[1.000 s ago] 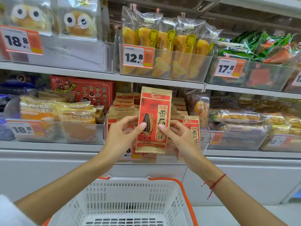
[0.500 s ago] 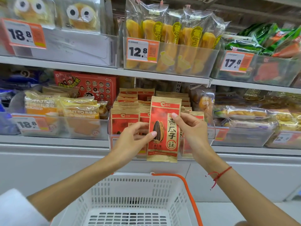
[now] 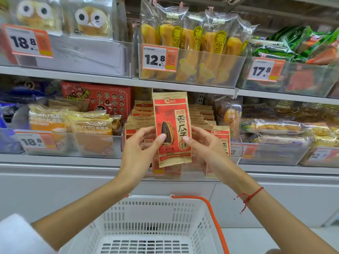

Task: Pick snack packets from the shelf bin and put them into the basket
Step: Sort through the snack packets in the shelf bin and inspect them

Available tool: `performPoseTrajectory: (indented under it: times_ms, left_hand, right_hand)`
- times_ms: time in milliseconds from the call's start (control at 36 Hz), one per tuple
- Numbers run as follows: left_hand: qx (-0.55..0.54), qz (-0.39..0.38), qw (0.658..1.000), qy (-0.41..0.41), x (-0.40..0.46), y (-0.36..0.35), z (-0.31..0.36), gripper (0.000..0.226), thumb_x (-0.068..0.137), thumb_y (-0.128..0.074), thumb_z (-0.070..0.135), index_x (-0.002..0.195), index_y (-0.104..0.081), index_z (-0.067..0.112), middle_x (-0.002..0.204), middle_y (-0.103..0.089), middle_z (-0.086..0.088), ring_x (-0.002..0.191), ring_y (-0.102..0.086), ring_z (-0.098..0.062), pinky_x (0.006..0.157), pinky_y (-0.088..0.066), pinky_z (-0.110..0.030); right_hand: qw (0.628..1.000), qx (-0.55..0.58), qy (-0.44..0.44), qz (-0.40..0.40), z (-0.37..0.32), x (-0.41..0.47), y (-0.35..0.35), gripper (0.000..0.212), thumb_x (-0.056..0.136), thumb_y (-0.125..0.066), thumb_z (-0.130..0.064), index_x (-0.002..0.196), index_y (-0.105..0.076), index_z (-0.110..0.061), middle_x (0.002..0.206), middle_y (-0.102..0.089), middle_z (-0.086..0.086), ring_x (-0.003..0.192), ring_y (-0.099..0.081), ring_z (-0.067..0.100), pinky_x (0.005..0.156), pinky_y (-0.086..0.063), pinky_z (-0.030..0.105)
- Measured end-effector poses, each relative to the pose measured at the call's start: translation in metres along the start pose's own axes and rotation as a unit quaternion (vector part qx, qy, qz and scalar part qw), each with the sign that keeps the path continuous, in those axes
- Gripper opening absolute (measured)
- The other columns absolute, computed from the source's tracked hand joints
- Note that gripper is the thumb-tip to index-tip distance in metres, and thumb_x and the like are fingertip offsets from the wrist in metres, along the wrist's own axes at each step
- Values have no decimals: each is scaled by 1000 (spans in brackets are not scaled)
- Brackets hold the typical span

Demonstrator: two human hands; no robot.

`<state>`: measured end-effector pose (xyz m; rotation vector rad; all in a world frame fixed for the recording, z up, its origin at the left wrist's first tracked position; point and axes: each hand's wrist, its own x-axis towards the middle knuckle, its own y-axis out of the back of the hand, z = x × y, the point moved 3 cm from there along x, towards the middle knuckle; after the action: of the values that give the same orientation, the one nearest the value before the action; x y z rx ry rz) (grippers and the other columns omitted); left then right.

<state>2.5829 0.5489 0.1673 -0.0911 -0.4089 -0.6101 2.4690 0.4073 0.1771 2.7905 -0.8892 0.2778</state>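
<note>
A red and tan sunflower-seed packet (image 3: 172,114) stands upright in front of the lower shelf, held between both hands. My left hand (image 3: 141,145) pinches its left edge with thumb and fingers. My right hand (image 3: 205,143) pinches its right edge the same way. Behind it, a clear shelf bin (image 3: 185,172) holds several more packets of the same kind (image 3: 200,114) in rows. Below my arms sits a white plastic basket (image 3: 152,211) with an orange handle (image 3: 212,209); its visible part holds nothing.
Neighbouring clear bins hold yellow bread packs (image 3: 88,125) on the left and wrapped pastries (image 3: 275,127) on the right. The upper shelf (image 3: 117,80) carries banana-shaped snacks (image 3: 192,39) and green packets (image 3: 297,43). A white cabinet front (image 3: 55,189) runs below the shelf.
The packet has risen higher in front of the bin, and my right hand has shifted from its upper edge down to its right side. The view has tilted slightly.
</note>
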Motion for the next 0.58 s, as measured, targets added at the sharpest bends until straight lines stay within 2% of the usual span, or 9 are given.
performPoseTrajectory:
  times_ms: [83, 139, 250, 361, 444, 528, 583]
  left_hand:
    - [-14, 20, 1000, -3, 1, 1, 3, 20, 88, -67, 28, 107, -62, 31, 100, -68, 18, 87, -64, 10, 68, -50, -9]
    - [-13, 25, 1000, -5, 2, 2, 5, 25, 87, -68, 29, 112, -63, 28, 100, -68, 19, 89, -64, 9, 70, -50, -8]
    - [-11, 39, 999, -18, 2, 5, 8, 36, 85, -72, 24, 119, -64, 22, 102, -69, 19, 92, -66, 6, 76, -52, -9]
    - [-2, 56, 998, -38, 3, 6, 15, 48, 78, -79, 23, 123, -63, 22, 107, -69, 18, 96, -66, 4, 72, -51, -8]
    - [-4, 38, 999, -19, 2, 3, 23, 67, 66, -82, 42, 126, -55, 31, 115, -63, 22, 101, -63, 7, 71, -50, -9]
    - [-4, 25, 1000, 11, 1, 0, 29, 92, 50, -77, 61, 133, -48, 33, 117, -59, 24, 104, -59, 8, 84, -48, -17]
    - [-8, 23, 999, 21, 2, -1, 31, 93, 48, -76, 61, 131, -47, 33, 110, -59, 26, 93, -59, 15, 73, -47, -7]
  right_hand:
    - [1000, -14, -8, -9, -1, -1, -3, 51, 81, -70, -33, 130, -58, -25, 116, -70, -7, 109, -66, 10, 95, -54, 42]
    - [1000, -21, -4, -10, -1, -2, -4, 54, 82, -71, -31, 133, -56, -21, 117, -70, -7, 110, -65, 10, 94, -55, 43]
    - [999, -12, 32, 16, -1, -3, -3, 44, 84, -73, -19, 125, -59, -25, 109, -71, -11, 95, -67, -2, 75, -56, 18]
    - [994, -41, 86, 61, -7, -6, -7, 40, 80, -78, -21, 114, -60, -31, 107, -70, -11, 92, -68, 0, 74, -54, 16]
    - [981, -108, 137, 84, -14, -9, -12, 41, 77, -81, -22, 111, -59, -31, 106, -68, -13, 93, -66, 0, 76, -55, 18]
    - [969, -163, 174, 66, -20, -14, -19, 44, 73, -83, -23, 104, -54, -34, 102, -65, -16, 92, -64, 1, 77, -56, 21]
    - [967, -183, 174, 30, -22, -17, -24, 45, 74, -83, -22, 104, -51, -31, 103, -63, -13, 92, -64, 1, 77, -56, 22]
